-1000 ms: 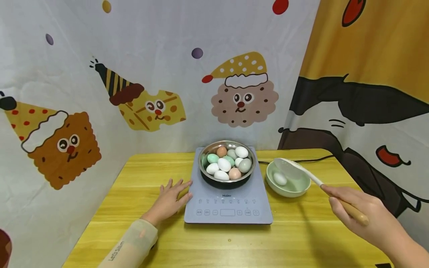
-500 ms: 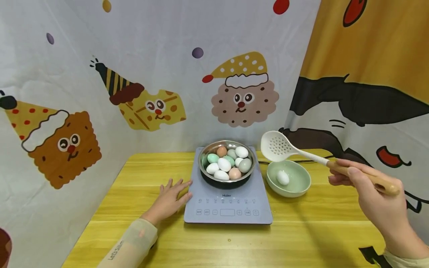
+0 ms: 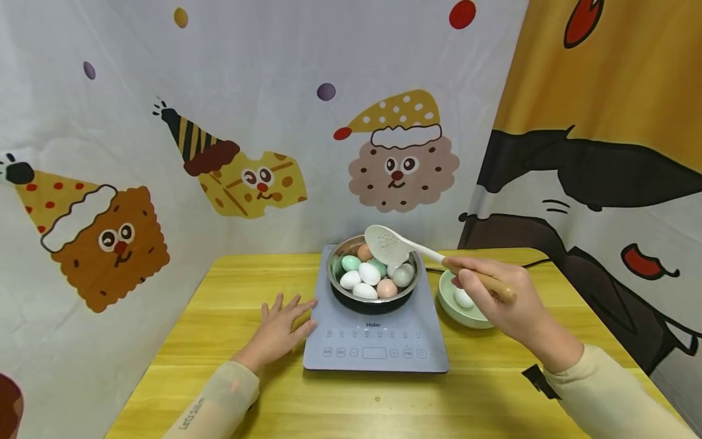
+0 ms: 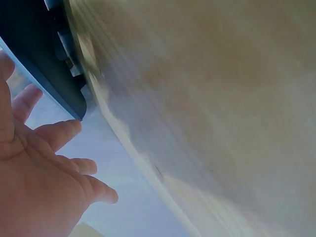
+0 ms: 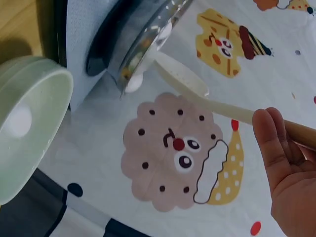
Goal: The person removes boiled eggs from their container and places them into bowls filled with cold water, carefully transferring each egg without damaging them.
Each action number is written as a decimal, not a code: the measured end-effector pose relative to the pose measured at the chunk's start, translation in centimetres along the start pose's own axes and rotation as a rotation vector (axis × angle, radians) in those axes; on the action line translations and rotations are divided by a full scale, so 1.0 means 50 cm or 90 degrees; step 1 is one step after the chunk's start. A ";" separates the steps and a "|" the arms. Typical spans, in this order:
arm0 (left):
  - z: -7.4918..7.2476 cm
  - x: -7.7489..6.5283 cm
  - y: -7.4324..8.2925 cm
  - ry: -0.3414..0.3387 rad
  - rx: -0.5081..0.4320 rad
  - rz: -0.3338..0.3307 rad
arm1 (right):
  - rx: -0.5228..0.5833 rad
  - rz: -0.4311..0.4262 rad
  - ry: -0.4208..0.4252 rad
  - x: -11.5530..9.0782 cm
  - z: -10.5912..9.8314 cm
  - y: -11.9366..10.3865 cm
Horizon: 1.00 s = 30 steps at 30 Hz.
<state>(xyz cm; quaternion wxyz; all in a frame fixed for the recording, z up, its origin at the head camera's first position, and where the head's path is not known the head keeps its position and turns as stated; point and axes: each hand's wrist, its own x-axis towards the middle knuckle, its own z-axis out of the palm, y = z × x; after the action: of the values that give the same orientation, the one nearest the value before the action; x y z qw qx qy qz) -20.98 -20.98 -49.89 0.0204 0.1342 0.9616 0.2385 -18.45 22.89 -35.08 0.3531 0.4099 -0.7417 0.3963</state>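
Note:
My right hand (image 3: 507, 299) grips the wooden handle of a white slotted skimmer (image 3: 387, 245). The skimmer's perforated head overlaps the far part of a steel pan (image 3: 408, 291) in the head view; in the right wrist view the skimmer (image 5: 182, 81) tilts toward the pan rim, with nothing on its visible face. White, green and brown eggs (image 3: 368, 274) fill the pan, which sits on a grey induction cooker (image 3: 384, 336). My left hand (image 3: 276, 332) lies with fingers spread, fingertips at the cooker's left edge. A pale green bowl (image 3: 470, 319) partly behind my right hand holds a white egg (image 3: 463, 298).
The yellow wooden table (image 3: 247, 283) carries the cooker and bowl. A black cable (image 3: 537, 263) runs along the back right of the table. Close behind stands a fabric backdrop (image 3: 263, 55) with cartoon prints.
My right hand has raised the skimmer out of the green bowl and carried it left over the pan, leaving an egg in the bowl. My left hand has stayed at the cooker edge.

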 end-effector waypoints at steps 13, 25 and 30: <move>0.001 -0.003 0.007 -0.003 -0.017 -0.006 | -0.011 -0.044 -0.066 0.003 0.003 0.017; 0.000 -0.002 0.003 -0.011 -0.031 -0.015 | 0.237 0.205 -0.135 0.012 -0.033 0.086; 0.001 -0.001 0.002 -0.010 -0.038 -0.016 | 0.290 0.338 -0.115 0.018 -0.038 0.115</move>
<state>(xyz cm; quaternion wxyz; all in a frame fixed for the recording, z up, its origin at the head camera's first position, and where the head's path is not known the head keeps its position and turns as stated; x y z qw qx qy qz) -20.93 -20.91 -49.88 0.0348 0.1232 0.9556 0.2656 -23.54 26.26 -35.18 0.0707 0.3042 -0.7433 0.5916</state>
